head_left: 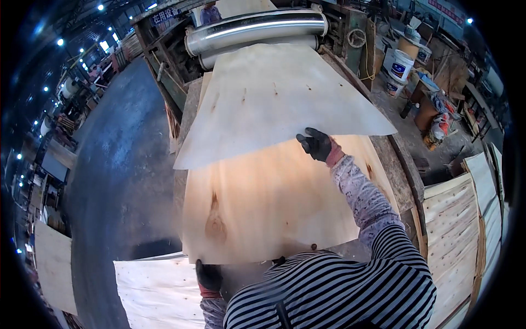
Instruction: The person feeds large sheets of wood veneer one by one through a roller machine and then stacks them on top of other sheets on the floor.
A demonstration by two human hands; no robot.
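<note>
Two pale wood veneer sheets lie over a long bed. The upper veneer sheet point(274, 98) reaches up to a shiny metal roller point(257, 34), its near edge slanting across the lower one. My right hand point(316, 145), in a dark glove, is at that near edge with its fingers apart; no firm hold shows. Beneath lies the lower veneer sheet point(268, 203), warmer in colour, with a brown knot at its left. At its near left corner my left hand point(209, 275), also gloved, has closed on the edge, the thumb at the top and the other fingers mostly hidden.
Stacked veneer point(156, 290) sits low at the left, and more veneer point(452, 236) stands at the right. White buckets point(400, 66) and clutter are at the far right. A grey floor point(118, 148) runs along the left. Another person point(210, 13) is behind the roller.
</note>
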